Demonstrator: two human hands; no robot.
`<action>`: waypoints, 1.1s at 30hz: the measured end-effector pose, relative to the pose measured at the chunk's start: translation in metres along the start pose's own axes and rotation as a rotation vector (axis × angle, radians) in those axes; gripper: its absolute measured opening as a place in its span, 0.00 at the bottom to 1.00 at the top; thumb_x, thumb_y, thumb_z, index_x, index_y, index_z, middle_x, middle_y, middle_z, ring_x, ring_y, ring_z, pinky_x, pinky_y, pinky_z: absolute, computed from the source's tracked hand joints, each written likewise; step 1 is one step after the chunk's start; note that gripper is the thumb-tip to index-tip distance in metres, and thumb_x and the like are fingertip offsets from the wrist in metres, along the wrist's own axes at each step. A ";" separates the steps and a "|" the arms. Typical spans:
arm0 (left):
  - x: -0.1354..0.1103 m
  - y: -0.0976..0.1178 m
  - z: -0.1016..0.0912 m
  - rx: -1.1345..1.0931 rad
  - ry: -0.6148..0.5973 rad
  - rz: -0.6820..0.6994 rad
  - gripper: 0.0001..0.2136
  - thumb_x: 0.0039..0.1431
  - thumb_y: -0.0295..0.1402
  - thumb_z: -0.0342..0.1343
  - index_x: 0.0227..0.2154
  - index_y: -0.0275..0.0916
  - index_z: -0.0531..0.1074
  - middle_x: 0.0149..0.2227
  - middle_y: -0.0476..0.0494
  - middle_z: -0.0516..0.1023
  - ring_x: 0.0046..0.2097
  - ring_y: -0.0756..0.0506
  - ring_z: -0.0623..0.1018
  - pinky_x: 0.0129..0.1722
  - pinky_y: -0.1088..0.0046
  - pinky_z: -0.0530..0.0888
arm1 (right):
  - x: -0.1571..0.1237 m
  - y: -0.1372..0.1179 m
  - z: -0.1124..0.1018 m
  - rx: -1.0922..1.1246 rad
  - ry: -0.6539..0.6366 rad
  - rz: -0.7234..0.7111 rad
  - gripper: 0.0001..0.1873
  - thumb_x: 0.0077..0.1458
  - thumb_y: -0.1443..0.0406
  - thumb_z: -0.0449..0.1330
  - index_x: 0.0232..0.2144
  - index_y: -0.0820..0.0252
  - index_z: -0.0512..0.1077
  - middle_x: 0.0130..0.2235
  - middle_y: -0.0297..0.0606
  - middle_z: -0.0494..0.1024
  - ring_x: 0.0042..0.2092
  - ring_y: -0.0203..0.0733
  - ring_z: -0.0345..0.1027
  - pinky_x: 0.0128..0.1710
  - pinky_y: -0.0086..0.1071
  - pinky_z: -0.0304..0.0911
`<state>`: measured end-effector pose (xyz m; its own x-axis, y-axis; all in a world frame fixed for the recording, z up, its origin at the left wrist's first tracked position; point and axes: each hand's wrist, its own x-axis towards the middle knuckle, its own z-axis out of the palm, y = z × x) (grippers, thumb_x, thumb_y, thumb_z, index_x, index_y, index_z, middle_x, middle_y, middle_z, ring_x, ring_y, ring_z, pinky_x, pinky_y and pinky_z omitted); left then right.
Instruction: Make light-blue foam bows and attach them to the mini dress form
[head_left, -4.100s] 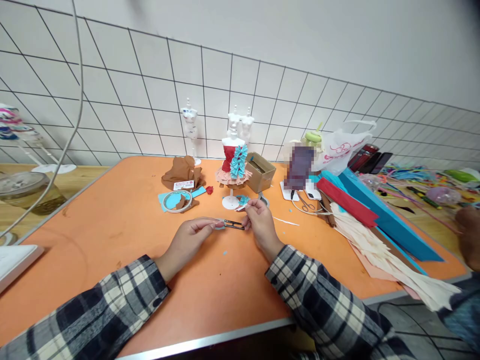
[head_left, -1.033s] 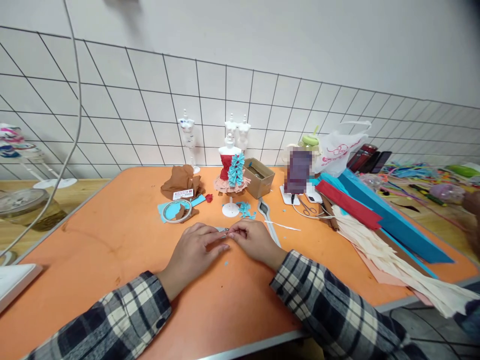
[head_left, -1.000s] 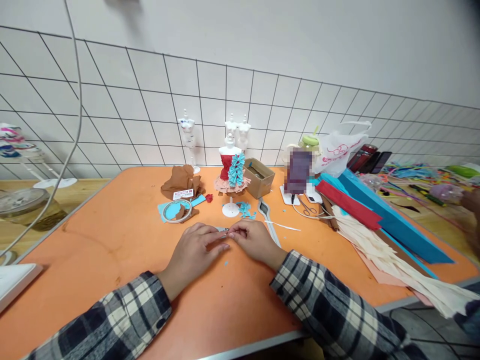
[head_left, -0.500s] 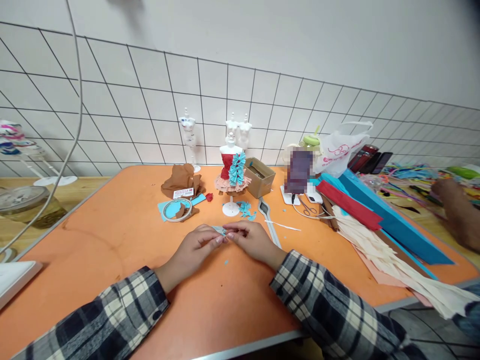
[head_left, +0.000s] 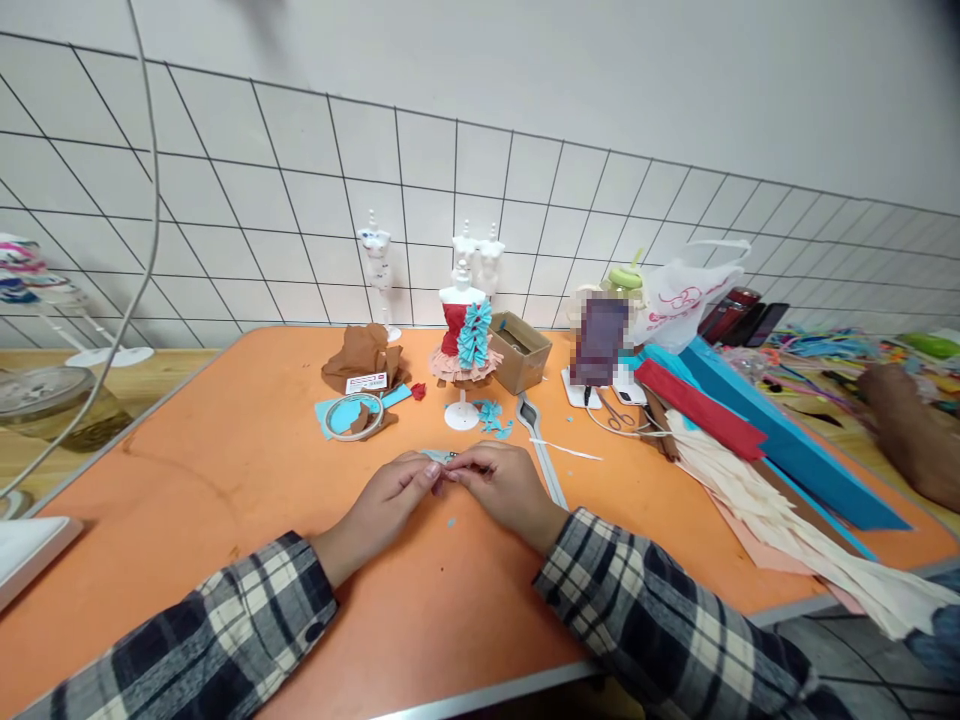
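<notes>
My left hand [head_left: 382, 500] and my right hand [head_left: 504, 485] meet fingertip to fingertip low over the orange table [head_left: 225, 470]. Both pinch a small light-blue folded piece [head_left: 441, 460] with a bit of metal showing at it. Just beyond stands a small white mannequin [head_left: 463, 345] in a red bodice with blue ruffles and a peach skirt. Loose blue ruffle scraps [head_left: 491, 415] lie by its round base.
Brown fabric [head_left: 364, 352], a hoop [head_left: 354, 412], a cardboard box [head_left: 517, 352], a white strip tool [head_left: 544, 460], scissors [head_left: 616, 410] and a phone on a stand [head_left: 598, 342] lie behind. Red, blue and cream paper sheets [head_left: 750, 440] spread right. Another person's arm [head_left: 911, 430] rests far right.
Four seconds ago my hands held dark snips apart above the table. Now they are together, pinching the small blue piece. The other person's arm has come into view at the right.
</notes>
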<state>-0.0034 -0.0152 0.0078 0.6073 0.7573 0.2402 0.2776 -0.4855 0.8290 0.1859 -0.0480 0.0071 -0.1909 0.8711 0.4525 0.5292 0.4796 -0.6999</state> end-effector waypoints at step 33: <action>0.004 -0.006 -0.025 0.795 -0.151 0.211 0.12 0.63 0.28 0.48 0.36 0.43 0.78 0.39 0.44 0.80 0.41 0.42 0.75 0.41 0.64 0.69 | 0.003 0.019 -0.014 -0.506 -0.257 0.042 0.46 0.56 0.70 0.56 0.68 0.54 0.35 0.49 0.45 0.74 0.50 0.50 0.65 0.51 0.42 0.58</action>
<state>-0.0214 0.0016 0.0166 0.7828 0.5770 0.2330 0.5553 -0.8167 0.1571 0.2068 -0.0377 0.0026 -0.3230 0.9164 0.2364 0.8588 0.3888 -0.3336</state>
